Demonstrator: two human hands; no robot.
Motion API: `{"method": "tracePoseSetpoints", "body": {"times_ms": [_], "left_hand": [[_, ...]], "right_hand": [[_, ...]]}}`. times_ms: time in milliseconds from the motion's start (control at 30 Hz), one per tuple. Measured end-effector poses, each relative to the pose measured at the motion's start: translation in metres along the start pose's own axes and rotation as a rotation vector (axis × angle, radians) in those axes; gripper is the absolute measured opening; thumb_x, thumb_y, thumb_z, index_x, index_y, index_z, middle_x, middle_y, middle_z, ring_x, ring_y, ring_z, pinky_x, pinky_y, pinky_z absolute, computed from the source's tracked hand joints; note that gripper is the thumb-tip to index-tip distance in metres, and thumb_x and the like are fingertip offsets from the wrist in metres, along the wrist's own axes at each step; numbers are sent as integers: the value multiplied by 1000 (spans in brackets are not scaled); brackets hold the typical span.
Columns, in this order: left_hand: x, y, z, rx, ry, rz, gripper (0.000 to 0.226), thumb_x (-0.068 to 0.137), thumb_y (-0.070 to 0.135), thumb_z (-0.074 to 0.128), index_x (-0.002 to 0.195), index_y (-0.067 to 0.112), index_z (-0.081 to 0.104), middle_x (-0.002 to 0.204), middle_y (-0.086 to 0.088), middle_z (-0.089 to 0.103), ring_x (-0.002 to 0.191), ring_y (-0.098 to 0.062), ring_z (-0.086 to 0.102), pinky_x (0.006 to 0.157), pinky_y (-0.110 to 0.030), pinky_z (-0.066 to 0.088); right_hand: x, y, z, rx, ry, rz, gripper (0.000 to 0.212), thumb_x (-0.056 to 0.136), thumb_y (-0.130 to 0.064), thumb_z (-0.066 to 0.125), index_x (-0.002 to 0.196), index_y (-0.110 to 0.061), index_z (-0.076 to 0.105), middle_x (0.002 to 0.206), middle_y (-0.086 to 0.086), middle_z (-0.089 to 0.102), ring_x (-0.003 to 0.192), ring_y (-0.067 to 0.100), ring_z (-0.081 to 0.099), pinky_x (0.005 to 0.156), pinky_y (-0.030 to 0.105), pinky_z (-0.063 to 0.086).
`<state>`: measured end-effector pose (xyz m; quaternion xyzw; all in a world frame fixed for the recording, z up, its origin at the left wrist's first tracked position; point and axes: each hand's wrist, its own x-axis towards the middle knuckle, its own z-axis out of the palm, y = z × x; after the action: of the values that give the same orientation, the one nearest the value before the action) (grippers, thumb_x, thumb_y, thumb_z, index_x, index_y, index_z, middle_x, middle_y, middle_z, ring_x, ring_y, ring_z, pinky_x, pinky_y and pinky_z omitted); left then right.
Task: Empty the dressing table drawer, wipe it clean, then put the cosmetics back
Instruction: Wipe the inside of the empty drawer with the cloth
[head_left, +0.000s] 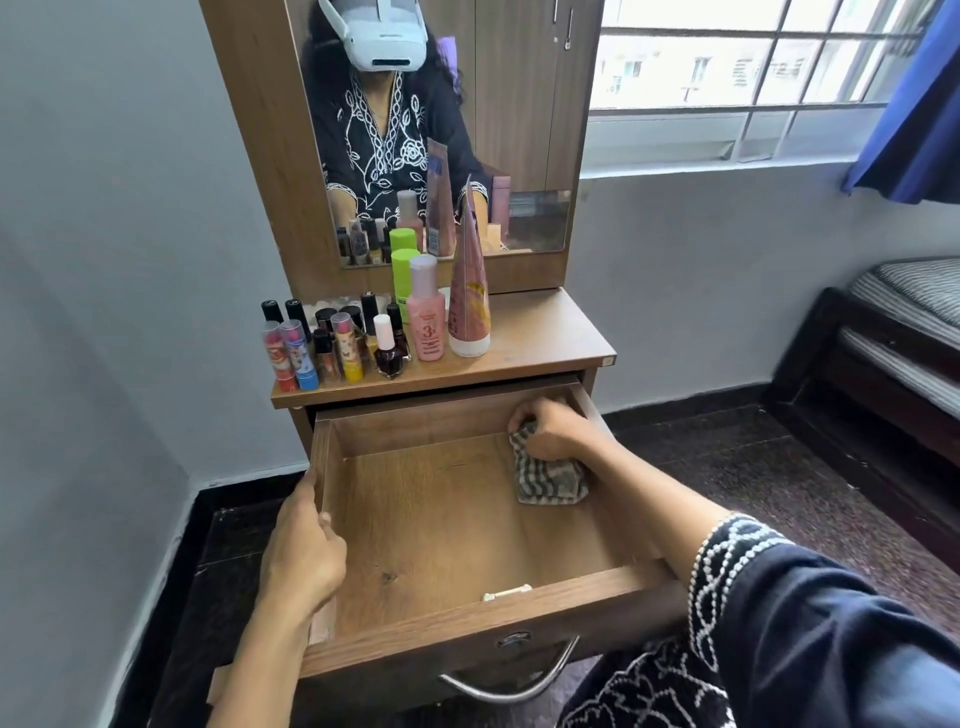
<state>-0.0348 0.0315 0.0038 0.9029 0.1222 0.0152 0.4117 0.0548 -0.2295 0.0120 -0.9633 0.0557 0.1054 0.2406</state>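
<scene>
So the drawer (467, 525) is pulled right out and it's bare inside apart from the cloth (550, 475), which sits on the floor of it in the far right corner. The right hand (550, 428) is on top of that cloth with the fingers curled round it, bunching the upper edge up against the right wall. The left hand (304, 551) grips the left wall of the drawer, thumb inside and fingers wrapped over the outside, looks like it's steadying the thing. All the cosmetics (374, 332) are parked on the tabletop (545, 332) just above, crowded at the left and middle, quite close to the front edge, with a tall tube (470, 291) standing on its cap next to a pink bottle (428, 317). I'd say we're mid wipe, emptying done, refill not started. What worries me: the drawer is out so far that leaning on it while scrubbing could tip or jam it, and any jolt through the table could topple that tube into the little bottles and send them rolling off the edge into the drawer or onto the floor.
</scene>
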Motion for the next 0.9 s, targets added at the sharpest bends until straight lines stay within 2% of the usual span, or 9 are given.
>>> {"method": "tracePoseSetpoints", "body": {"times_ms": [133, 233, 367, 400, 467, 567, 633, 767, 900], "left_hand": [[-2, 1, -1, 2, -1, -9, 58, 95, 0, 36, 147, 17, 19, 151, -9, 28, 136, -29, 32, 108, -41, 29], [-4, 2, -1, 4, 2, -12, 57, 95, 0, 37, 147, 16, 20, 151, -11, 28, 136, -30, 32, 108, -42, 29], [-4, 3, -2, -2, 5, -16, 58, 95, 0, 38, 147, 16, 20, 151, -11, 27, 136, -31, 32, 108, -42, 30], [-5, 3, -1, -6, 4, -18, 57, 95, 0, 37, 147, 16, 20, 151, -11, 27, 136, -31, 32, 108, -43, 29], [-5, 3, -1, -10, 2, -17, 57, 95, 0, 37, 147, 16, 20, 151, -11, 27, 136, -31, 32, 108, -43, 29], [-6, 5, -1, -9, 2, -22, 57, 95, 0, 37, 147, 17, 19, 151, -11, 26, 136, -31, 31, 108, -42, 29], [-6, 6, -1, -5, 3, -27, 57, 95, 1, 37, 147, 17, 19, 151, -11, 27, 136, -31, 31, 108, -42, 30], [-6, 6, -2, -14, -1, -23, 58, 95, 0, 37, 147, 18, 18, 152, -10, 25, 137, -31, 30, 108, -42, 29], [-6, 5, -1, -8, -4, -16, 57, 96, 1, 36, 147, 17, 18, 153, -9, 24, 137, -30, 29, 109, -41, 29]], "right_hand": [[-15, 6, 2, -59, -101, -82, 45, 80, 5, 46, 112, -24, 59, 129, 10, 33, 114, 27, 49, 85, 21, 44], [-23, -2, 1, -172, -152, -81, 41, 82, 3, 49, 108, -26, 64, 128, 9, 36, 111, 28, 53, 85, 25, 49], [-41, -10, 2, -433, -288, -70, 39, 80, -4, 54, 113, -23, 65, 103, -3, 54, 85, 16, 57, 51, 13, 44], [-46, -6, 7, -500, -289, -90, 35, 82, -9, 57, 115, -21, 63, 99, -3, 54, 89, 18, 59, 51, 13, 42], [-54, -2, 18, -573, -252, -126, 30, 88, -20, 55, 118, -16, 61, 111, 6, 58, 105, 26, 58, 68, 24, 41], [-47, -12, 30, -745, -374, -105, 38, 89, -11, 48, 126, -7, 55, 134, 11, 46, 121, 29, 48, 89, 34, 38], [-39, -26, 29, -679, -358, -69, 40, 86, -8, 48, 124, -1, 53, 133, 10, 45, 121, 28, 49, 100, 36, 37], [-14, -19, 21, -415, -139, -20, 37, 85, -12, 50, 120, -4, 57, 117, 10, 52, 104, 24, 58, 93, 28, 49], [-7, -7, 5, -184, -28, -29, 23, 82, -10, 56, 102, -16, 67, 124, 8, 49, 105, 22, 59, 88, 25, 51]]}}
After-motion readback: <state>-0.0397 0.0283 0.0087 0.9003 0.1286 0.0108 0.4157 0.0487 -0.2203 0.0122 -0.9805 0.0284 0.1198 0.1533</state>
